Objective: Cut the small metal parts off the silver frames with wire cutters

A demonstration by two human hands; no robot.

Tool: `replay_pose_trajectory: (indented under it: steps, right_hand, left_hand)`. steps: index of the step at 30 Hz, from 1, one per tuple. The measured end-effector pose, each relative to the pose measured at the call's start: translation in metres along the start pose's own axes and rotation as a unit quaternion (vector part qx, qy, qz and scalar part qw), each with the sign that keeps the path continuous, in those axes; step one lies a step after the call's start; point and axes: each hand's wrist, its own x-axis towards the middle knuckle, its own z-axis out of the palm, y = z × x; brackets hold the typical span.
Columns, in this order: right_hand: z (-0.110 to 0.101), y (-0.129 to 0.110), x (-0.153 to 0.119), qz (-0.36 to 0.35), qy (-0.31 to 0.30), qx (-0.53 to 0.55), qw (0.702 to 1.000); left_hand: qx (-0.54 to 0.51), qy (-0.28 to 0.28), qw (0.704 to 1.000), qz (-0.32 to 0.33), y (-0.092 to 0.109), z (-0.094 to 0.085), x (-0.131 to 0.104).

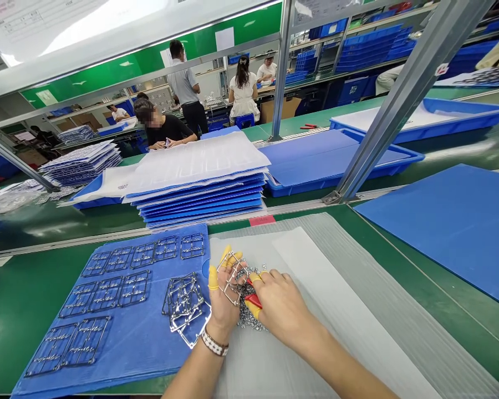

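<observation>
My left hand [221,307], palm up and yellow covers on its fingertips, holds a small silvery lattice frame [228,286]. My right hand [283,305], with similar yellow finger covers, is closed around a red-handled hand tool [253,301]; its jaws are hidden near the frame. Beneath both hands lies a heap of small shiny metal pieces [249,320] on a whitish sheet [270,360]. To the left, a loose pile of frames [185,296] sits on a blue board [145,338]. Several dark lattice frames [83,341] are laid out there in rows.
A tall stack of white and blue sheets [203,183] stands beyond the bench edge. Slanted metal posts [382,122] rise at the right, near blue trays [311,166] and a large blue board [453,221]. Several people work in the background.
</observation>
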Motion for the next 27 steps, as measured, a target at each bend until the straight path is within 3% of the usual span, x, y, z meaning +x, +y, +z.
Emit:
replay_pose_trajectory:
  steps: [9,13,17,19,21,23,25,27]
  right_hand:
    - [-0.002,-0.004,0.001,-0.003,-0.002,-0.019,1.0]
    - [-0.007,0.006,-0.002,0.024,-0.008,-0.001,1.0]
    - [-0.007,0.028,-0.01,0.044,0.037,0.126,0.99]
    - [-0.001,0.04,-0.017,0.033,0.064,0.218,0.973]
    - [0.009,0.052,-0.023,0.025,0.094,0.28,0.955]
    - [0.02,0.065,-0.03,0.008,0.12,0.309,0.943]
    - [0.032,0.077,-0.035,-0.007,0.127,0.334,0.934]
    - [0.042,0.086,-0.038,-0.012,0.12,0.369,0.922]
  left_hand:
    - [0.069,0.005,0.997,0.045,-0.004,-0.007,0.001]
    - [0.067,-0.003,0.997,0.029,-0.005,-0.01,0.004]
    - [0.09,-0.047,0.995,0.017,-0.008,-0.011,0.001]
    - [0.148,-0.1,0.983,0.036,-0.001,-0.01,-0.007]
    - [0.283,-0.18,0.938,0.09,0.017,-0.009,-0.018]
    - [0.47,-0.234,0.834,0.171,0.043,-0.012,-0.03]
    - [0.635,-0.207,0.704,0.24,0.07,-0.022,-0.039]
    - [0.741,-0.137,0.602,0.264,0.09,-0.04,-0.044]
